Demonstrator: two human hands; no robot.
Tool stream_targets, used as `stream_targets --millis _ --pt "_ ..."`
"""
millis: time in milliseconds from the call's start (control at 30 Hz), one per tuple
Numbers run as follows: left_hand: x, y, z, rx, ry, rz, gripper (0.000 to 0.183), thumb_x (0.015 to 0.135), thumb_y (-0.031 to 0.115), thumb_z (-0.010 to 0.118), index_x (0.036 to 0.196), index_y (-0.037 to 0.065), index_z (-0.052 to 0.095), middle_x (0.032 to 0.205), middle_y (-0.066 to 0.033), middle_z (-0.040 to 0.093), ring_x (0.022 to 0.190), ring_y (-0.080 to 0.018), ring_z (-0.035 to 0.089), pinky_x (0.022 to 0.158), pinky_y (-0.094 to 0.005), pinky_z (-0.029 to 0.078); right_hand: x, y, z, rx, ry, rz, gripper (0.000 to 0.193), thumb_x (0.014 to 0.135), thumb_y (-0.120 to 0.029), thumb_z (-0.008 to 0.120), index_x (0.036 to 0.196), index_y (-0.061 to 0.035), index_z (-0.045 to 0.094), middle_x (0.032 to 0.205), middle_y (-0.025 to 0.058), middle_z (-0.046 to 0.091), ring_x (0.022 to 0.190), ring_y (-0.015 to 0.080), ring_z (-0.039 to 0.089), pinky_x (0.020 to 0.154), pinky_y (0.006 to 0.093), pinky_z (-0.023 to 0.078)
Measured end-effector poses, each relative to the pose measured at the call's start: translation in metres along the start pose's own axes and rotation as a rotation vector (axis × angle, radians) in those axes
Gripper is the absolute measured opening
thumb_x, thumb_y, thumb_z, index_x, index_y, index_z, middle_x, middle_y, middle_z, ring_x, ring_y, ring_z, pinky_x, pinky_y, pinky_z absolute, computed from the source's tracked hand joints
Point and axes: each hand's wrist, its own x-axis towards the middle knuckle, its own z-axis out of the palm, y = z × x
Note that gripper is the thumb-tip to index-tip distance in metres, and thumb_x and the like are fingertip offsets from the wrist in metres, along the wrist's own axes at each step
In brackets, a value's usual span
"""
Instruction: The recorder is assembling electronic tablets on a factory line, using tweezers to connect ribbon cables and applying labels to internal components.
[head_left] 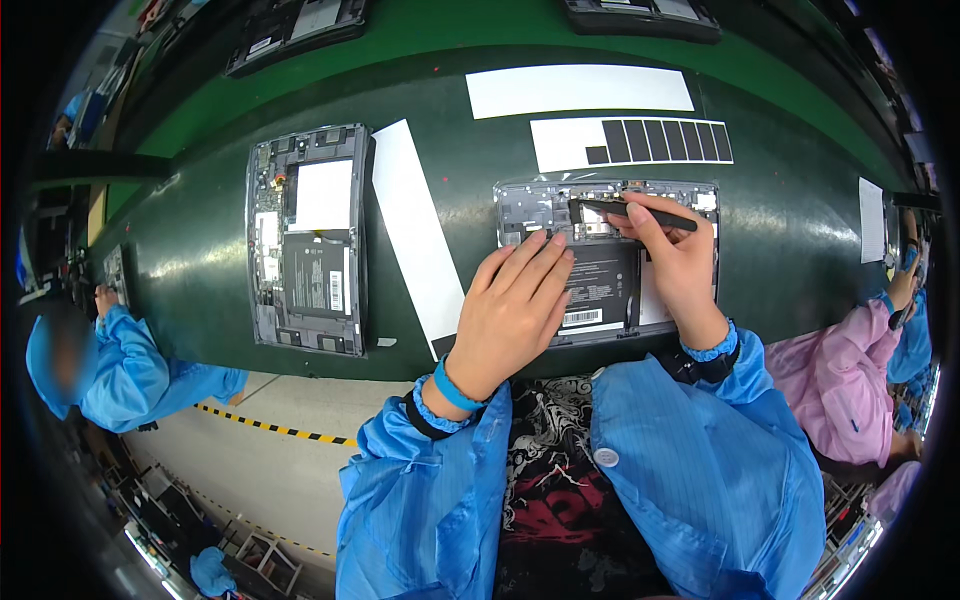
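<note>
An opened flat electronic device (515, 206) lies in front of me, its circuit boards and large black battery (604, 281) exposed. My left hand (508, 322) rests over its left part, fingers stretched out and fingertips touching near the battery's upper edge. In my right hand (684, 268), black tweezers (674, 219) are pinched between thumb and fingers. They point left, over the circuit board in the upper part of the device. A small black piece (575, 211) shows beside the tips; whether the tweezers grip it I cannot tell.
Left of me lies a second opened device (310, 265) beside a long white strip (415, 225). Beyond my device are a white sheet with black rectangular stickers (650, 141) and a blank white strip (580, 91). Other people sit left (130, 360) and right (840, 380).
</note>
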Motion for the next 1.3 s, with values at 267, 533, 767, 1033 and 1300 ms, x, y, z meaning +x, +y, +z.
stream_targets --millis 267,533,767,1033,1300 --pt "0.008 0.015 0.003 0.137 -0.037 -0.052 0.047 0.078 0.028 0.07 0.119 0.006 0.06 0.134 -0.009 0.053 0.117 -0.0271 0.051 0.096 -0.0431 0.039 0.001 0.003 -0.001 0.003 0.002 -0.023 0.022 0.092 -0.008 0.062 0.109 0.0067 0.064 0.102 0.0149 0.067 0.093 0.0209 0.068 0.079 0.0257 0.055" --pt "0.015 0.022 0.011 0.217 -0.046 -0.016 0.064 0.077 0.041 0.069 0.129 0.008 0.053 0.14 -0.0098 0.046 0.112 -0.026 0.048 0.086 -0.0391 0.039 0.0 0.007 -0.003 0.025 -0.018 -0.045 0.023 0.093 -0.008 0.06 0.112 0.0056 0.063 0.104 0.0147 0.067 0.093 0.0205 0.068 0.078 0.0258 0.055" --pt "0.02 0.029 0.016 0.248 -0.04 -0.076 0.072 0.074 0.046 0.07 0.131 0.006 0.051 0.142 -0.0137 0.043 0.111 -0.0276 0.045 0.082 -0.0391 0.038 -0.006 0.01 0.001 0.009 -0.008 -0.167 0.025 0.094 -0.009 0.059 0.115 0.0038 0.062 0.107 0.0139 0.066 0.095 0.0195 0.067 0.075 0.0248 0.054" --pt "-0.034 0.008 -0.026 0.02 0.217 -0.154 0.032 0.074 0.014 0.074 0.103 0.006 0.066 0.107 -0.0077 0.066 0.094 -0.0224 0.062 0.075 -0.0343 0.046 -0.02 0.006 0.01 -0.054 0.091 -0.194 0.025 0.091 -0.01 0.064 0.113 0.0029 0.063 0.097 0.0084 0.068 0.082 0.0085 0.061 0.073 0.0224 0.049" --pt "-0.105 -0.022 -0.017 0.102 0.264 -0.349 0.041 0.072 0.016 0.079 0.109 0.003 0.068 0.121 -0.0106 0.064 0.116 -0.0303 0.058 0.093 -0.0425 0.046 -0.045 0.002 0.063 -0.502 -0.35 -0.479 0.012 0.076 -0.011 0.074 0.087 -0.0055 0.072 0.113 0.015 0.064 0.105 0.0324 0.058 0.092 0.0403 0.045"
